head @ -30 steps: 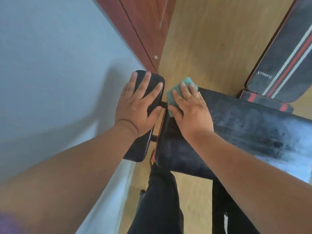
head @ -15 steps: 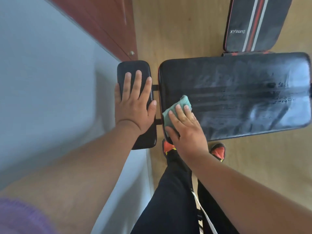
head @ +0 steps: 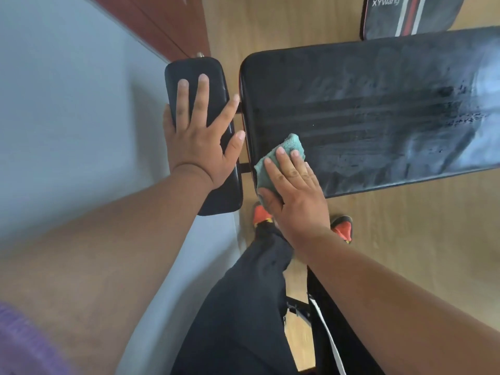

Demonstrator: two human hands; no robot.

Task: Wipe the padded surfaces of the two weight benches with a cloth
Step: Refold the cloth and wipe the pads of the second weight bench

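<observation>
A long black bench pad (head: 378,109), streaked with dust and wipe marks, runs from the centre to the right edge. My right hand (head: 292,190) presses a folded green cloth (head: 281,155) flat onto the pad's near left corner, fingers straight over the cloth. A small black pad (head: 200,77) of the same bench stands to the left by the wall; my left hand (head: 200,136) rests flat on it with fingers spread. A second bench pad (head: 405,17) with red and white stripes and "XYWang" lettering shows at the top right.
A grey wall (head: 67,104) fills the left side, with a red-brown cabinet door (head: 162,23) at the top. The floor (head: 405,253) is light wood. My legs in black trousers and orange shoes (head: 343,228) stand below the bench's near edge.
My right hand has slid the cloth from the pad's far left corner toward its near edge. The view has swung so the long pad lies level. My left hand stays on the small pad.
</observation>
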